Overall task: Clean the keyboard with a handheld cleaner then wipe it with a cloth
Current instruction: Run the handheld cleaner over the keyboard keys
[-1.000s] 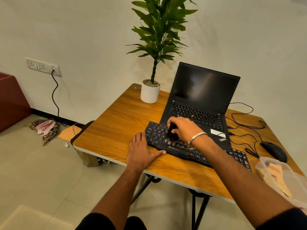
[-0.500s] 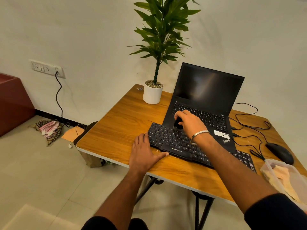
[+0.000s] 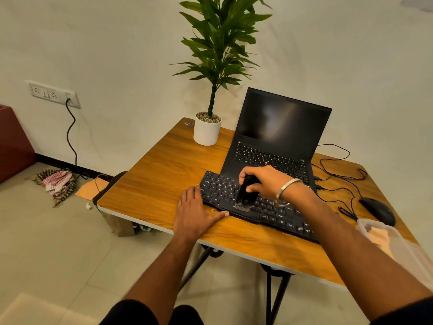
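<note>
A black external keyboard (image 3: pixel 219 191) lies on the wooden table (image 3: pixel 159 184), partly resting on the base of an open black laptop (image 3: pixel 278 141). My right hand (image 3: pixel 264 180) grips a black handheld cleaner (image 3: pixel 244 193); its bristle end touches the keys near the keyboard's front left. My left hand (image 3: pixel 194 213) lies flat on the table, fingers straight, against the keyboard's left front corner. A pale cloth (image 3: pixel 379 238) sits in a clear plastic container at the right edge.
A potted plant in a white pot (image 3: pixel 207 131) stands at the back left of the table. A black mouse (image 3: pixel 377 211) and its cables lie at the right. On the floor to the left lie a striped rag (image 3: pixel 57 182) and a brown bag (image 3: pixel 117 225).
My right hand has drawn the cleaner from the keyboard's back rows toward its front edge, and its bristles now show. My left hand has stayed in place.
</note>
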